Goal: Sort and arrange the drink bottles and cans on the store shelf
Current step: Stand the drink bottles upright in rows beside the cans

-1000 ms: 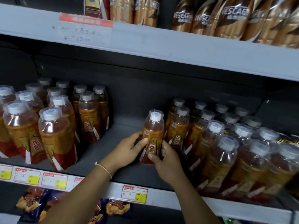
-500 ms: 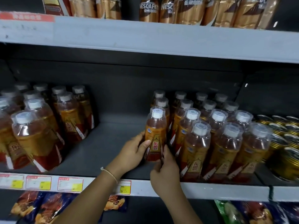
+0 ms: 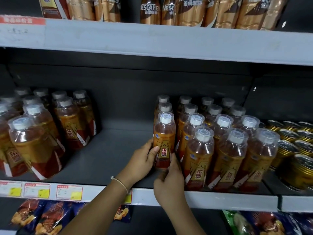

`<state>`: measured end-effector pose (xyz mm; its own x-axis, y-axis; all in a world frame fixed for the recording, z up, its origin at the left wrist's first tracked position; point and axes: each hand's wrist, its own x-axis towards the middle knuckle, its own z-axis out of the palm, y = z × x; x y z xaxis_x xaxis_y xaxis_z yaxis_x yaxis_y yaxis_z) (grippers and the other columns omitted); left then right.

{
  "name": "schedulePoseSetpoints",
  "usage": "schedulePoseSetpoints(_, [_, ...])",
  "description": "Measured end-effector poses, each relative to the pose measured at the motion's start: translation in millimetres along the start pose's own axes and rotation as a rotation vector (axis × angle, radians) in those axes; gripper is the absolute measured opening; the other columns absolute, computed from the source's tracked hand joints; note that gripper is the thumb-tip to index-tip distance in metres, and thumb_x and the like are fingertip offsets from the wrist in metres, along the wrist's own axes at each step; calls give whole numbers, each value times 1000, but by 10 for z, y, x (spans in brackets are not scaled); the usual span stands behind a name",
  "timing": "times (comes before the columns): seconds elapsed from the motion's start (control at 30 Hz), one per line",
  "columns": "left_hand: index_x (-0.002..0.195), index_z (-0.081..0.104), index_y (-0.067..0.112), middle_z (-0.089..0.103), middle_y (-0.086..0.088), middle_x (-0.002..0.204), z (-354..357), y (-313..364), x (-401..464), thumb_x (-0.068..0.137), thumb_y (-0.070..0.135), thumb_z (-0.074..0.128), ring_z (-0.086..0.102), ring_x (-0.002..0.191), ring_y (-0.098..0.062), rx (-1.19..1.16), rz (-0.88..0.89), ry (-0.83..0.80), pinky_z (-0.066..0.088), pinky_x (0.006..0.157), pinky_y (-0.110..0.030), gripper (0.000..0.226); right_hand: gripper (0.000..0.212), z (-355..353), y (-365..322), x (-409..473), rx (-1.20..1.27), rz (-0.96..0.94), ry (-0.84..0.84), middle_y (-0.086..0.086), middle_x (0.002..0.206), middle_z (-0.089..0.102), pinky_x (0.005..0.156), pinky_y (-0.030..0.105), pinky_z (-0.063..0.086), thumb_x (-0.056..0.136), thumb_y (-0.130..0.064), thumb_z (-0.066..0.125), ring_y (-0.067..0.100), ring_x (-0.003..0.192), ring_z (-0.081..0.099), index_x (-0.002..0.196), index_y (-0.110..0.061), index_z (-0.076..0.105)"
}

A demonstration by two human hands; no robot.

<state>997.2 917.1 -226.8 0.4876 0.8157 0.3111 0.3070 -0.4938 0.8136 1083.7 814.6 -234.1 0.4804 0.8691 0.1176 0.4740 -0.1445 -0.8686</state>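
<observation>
"NESCAFE" stands on the gold coffee bottles [image 3: 149, 11] up top; "东鹏" on the orange bottle [image 3: 164, 141] label.

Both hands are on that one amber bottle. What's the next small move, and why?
Probably slide the bottle forward to the shelf edge. The left hand and right hand hold it upright, set back from the front bottle of the next row, so this column's front spot looks unfilled.

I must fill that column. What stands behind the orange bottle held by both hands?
Behind the white-capped orange plastic bottle stand two similar bottles; only their caps and shoulders show, their bodies are covered.
</observation>
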Motion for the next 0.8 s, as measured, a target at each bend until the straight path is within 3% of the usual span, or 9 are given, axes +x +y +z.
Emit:
schedulePoseSetpoints(0.13, [142, 47, 19, 63, 6, 128, 44, -24, -16, 94, 47, 40, 58, 113, -2, 30, 14, 17, 41, 92, -6, 56, 77, -6, 15, 4, 2, -6, 13, 1, 162, 26, 124, 33, 21, 93, -1, 49, 14, 150, 22, 159, -16, 14])
schedulePoseSetpoints(0.3, [144, 45, 15, 63, -4, 129, 78, -58, -9, 100, 26, 50, 58, 117, -16, 105, 49, 79, 43, 100, -25, 46, 76, 15, 19, 6, -11, -4, 25, 2, 163, 24, 124, 32, 19, 94, -4, 49, 16, 151, 20, 160, -15, 13])
schedulePoseSetpoints(0.8, [144, 45, 12, 64, -8, 127, 97, -62, -5, 100, 26, 49, 60, 114, -19, 134, 71, 94, 46, 98, -31, 46, 79, 15, 29, 12, -21, 14, 21, 2, 163, 25, 124, 37, 22, 92, -3, 51, 17, 151, 21, 160, -17, 12])
